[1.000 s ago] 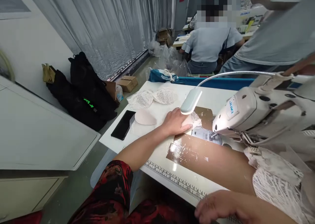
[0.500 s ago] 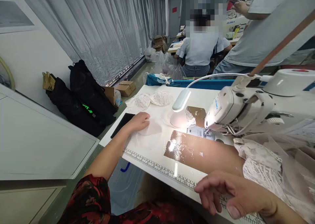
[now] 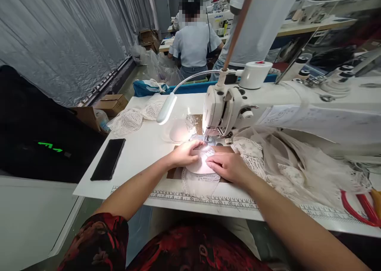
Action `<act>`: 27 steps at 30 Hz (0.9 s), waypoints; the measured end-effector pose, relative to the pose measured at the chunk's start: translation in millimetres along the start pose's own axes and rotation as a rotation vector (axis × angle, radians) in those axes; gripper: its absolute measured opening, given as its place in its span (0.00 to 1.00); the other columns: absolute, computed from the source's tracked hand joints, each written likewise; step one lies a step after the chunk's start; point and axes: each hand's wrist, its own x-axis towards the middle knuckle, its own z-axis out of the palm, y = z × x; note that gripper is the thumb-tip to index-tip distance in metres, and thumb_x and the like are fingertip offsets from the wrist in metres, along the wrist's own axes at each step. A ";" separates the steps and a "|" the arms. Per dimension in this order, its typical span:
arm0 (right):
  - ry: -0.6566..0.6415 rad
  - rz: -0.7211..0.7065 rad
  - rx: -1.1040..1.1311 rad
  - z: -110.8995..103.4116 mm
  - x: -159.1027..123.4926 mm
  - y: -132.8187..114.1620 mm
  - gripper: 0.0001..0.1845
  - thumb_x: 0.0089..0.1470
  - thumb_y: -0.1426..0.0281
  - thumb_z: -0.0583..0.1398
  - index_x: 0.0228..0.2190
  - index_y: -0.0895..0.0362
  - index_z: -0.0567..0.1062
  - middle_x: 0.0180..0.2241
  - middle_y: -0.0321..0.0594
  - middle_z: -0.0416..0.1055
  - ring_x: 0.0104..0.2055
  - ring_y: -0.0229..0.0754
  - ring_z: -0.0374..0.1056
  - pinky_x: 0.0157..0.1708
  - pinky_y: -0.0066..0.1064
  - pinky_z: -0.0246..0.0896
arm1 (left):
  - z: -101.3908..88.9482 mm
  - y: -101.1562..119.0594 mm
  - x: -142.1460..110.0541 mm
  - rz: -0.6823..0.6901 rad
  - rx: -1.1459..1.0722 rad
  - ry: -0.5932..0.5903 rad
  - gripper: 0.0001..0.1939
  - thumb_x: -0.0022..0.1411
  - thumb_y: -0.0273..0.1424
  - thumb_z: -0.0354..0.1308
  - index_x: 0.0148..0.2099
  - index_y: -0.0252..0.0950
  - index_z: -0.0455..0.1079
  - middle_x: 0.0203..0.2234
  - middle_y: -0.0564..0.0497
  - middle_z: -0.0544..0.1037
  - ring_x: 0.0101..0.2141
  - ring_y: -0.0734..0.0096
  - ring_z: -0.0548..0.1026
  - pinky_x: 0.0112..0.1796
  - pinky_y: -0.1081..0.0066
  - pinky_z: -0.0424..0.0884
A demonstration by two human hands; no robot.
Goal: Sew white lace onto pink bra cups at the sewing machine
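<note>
Under the presser foot of a white sewing machine lies a pale lace bra cup, its lace edge spread towards the table's front. My left hand grips the cup's left side close to the needle, thumb on top. From the right, my right hand pinches the cup's other side with fingers bent together. The fingertips partly hide the fabric between them. Just behind my left hand, another pale cup with lace rests on the table under the lamp.
More lace cups lie at the back left, above a black phone. Sheer lace fabric is heaped right of the needle. Red-handled scissors sit at the far right. A ruler strip runs along the front edge. A person sits ahead.
My left hand has come from the table's left side to the needle. My right hand has moved from the front edge onto the cup. The view has swung right.
</note>
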 end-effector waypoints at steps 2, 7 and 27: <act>-0.018 -0.015 -0.086 1.6 -0.2 -1.0 0.14 0.59 0.64 0.54 0.32 0.55 0.79 0.29 0.38 0.75 0.34 0.40 0.67 0.31 0.29 0.54 | -0.6 -5.8 6.7 -0.048 -0.046 0.083 0.17 0.55 0.26 0.53 0.49 0.33 0.64 0.43 0.45 0.74 0.45 0.64 0.73 0.46 0.64 0.71; -0.052 -0.051 -0.073 2.7 -2.4 -0.4 0.18 0.59 0.64 0.54 0.22 0.58 0.75 0.22 0.36 0.71 0.26 0.36 0.64 0.27 0.28 0.48 | -4.6 -10.6 13.5 -0.088 0.064 0.177 0.11 0.54 0.25 0.53 0.42 0.33 0.65 0.31 0.51 0.73 0.33 0.69 0.73 0.37 0.69 0.72; 0.106 0.163 -0.600 15.9 5.9 -1.0 0.16 0.60 0.66 0.53 0.47 0.54 0.73 0.36 0.39 0.72 0.39 0.44 0.65 0.34 0.32 0.50 | 12.8 12.1 -6.5 0.197 0.851 -0.031 0.22 0.66 0.34 0.47 0.56 0.26 0.63 0.54 0.35 0.69 0.54 0.53 0.67 0.50 0.56 0.69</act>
